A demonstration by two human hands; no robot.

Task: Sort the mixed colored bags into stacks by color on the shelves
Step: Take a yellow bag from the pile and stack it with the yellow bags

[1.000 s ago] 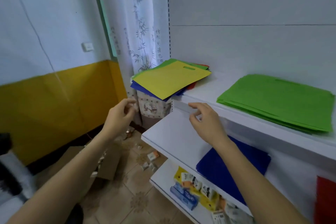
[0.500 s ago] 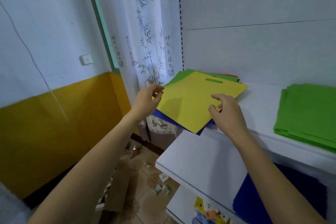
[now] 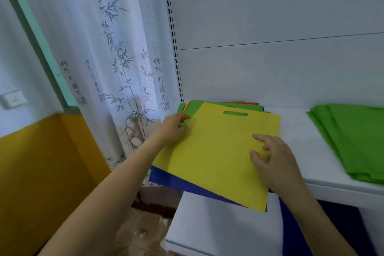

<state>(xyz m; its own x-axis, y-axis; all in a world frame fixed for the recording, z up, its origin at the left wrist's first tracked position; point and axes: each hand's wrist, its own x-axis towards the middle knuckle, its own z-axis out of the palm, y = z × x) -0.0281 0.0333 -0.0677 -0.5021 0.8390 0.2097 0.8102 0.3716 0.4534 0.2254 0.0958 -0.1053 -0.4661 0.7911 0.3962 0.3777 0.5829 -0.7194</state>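
Here, a person is working with both bare hands on a yellow bag (image 3: 218,151) that is lying on top of a mixed pile at the left end of a white upper shelf (image 3: 315,151). The left hand (image 3: 174,129) is sitting at the bag's left edge, its fingers curled in and its thumb above them, gripping that edge; whether it is also catching the bags beneath cannot be told. The right hand (image 3: 272,158) is resting on the bag's right half, near its right edge, with fingers loosely bent and spread, fingertips touching the fabric and closing round nothing. The bag is lying flat and turned at an angle, its cut-out handle pointing toward the shelf's back wall and its near corner overhanging the shelf's front edge between the two forearms. Beneath it a green bag (image 3: 199,106) and a thin red edge (image 3: 249,103) are showing at the back, and a blue bag (image 3: 176,181) is sticking out at the front left. Well apart to the right on the same shelf, a green stack (image 3: 357,141) is lying flat. Below, a lower shelf (image 3: 218,224) is carrying a dark blue bag (image 3: 295,235) at its right. A white curtain (image 3: 114,58) printed with bamboo is hanging to the left, beside a wall (image 3: 41,172) painted yellow along its lower part, with a socket (image 3: 13,98) above.
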